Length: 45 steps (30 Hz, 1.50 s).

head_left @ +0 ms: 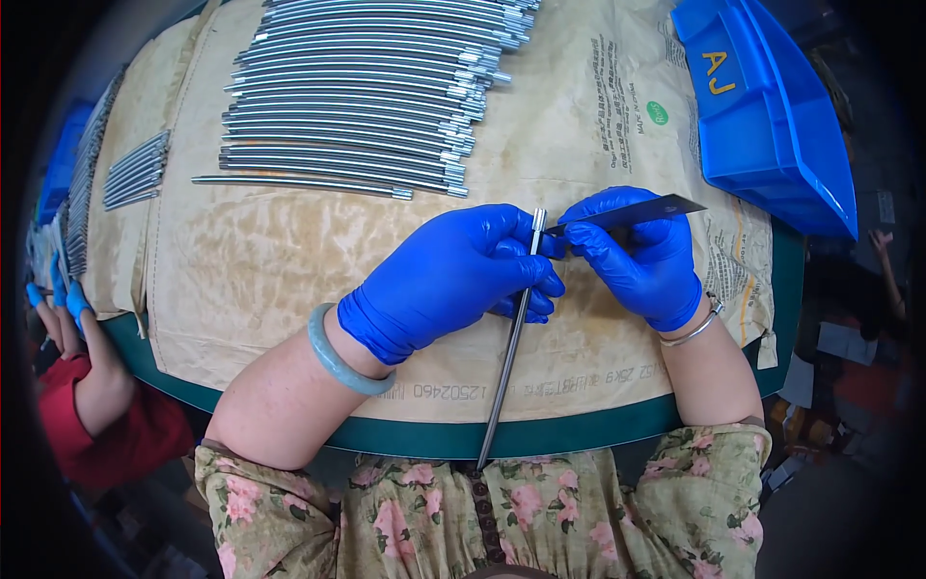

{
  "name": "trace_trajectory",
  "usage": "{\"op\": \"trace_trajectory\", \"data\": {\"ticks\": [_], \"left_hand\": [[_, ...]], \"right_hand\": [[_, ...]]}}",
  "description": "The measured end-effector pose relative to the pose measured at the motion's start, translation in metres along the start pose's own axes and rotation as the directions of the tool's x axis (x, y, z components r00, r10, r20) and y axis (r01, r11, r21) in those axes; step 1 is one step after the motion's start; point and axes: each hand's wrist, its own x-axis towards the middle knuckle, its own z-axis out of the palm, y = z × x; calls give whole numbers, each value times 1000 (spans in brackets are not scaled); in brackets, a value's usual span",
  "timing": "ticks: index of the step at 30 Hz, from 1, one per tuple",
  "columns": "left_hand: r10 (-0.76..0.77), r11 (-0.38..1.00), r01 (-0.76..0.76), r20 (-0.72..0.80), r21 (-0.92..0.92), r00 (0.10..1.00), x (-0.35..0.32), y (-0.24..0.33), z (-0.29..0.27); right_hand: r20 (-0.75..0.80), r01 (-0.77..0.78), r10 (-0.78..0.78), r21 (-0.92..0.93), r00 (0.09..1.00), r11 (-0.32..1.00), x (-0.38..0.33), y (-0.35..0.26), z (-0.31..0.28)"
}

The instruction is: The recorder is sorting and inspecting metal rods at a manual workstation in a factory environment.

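Note:
My left hand, in a blue glove, is closed around a slim metal rod. The rod stands tilted in the view, its bright stepped end up between my fingers and its lower end reaching past the table's near edge. My right hand, gloved the same way, pinches a thin, flat, dark metal blade. The blade's narrow tip points left and meets or nearly meets the rod just below its bright end; the exact contact is hidden by my fingers.
A row of many similar rods lies on brown paper sacking ahead. A smaller bundle of rods lies at the left. A blue plastic bin stands far right. The green table edge runs nearby. At left, a person in red works.

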Motion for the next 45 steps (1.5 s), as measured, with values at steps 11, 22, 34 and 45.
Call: {"op": "trace_trajectory", "data": {"ticks": [11, 22, 34, 45], "left_hand": [[-9, 1000, 9, -4, 16, 1000, 2, -1, 3], [-4, 1000, 4, -9, 11, 1000, 0, -2, 5], [-33, 999, 33, 19, 18, 999, -5, 4, 9], [-21, 1000, 20, 57, 4, 998, -6, 10, 8]], "right_hand": [[-44, -48, 48, 2, 998, 999, 1, 1, -1], [-62, -11, 8, -39, 998, 999, 3, -1, -2], [-138, -53, 60, 56, 989, 997, 2, -4, -5], [-29, 28, -28, 5, 999, 1000, 2, -10, -8]]}}
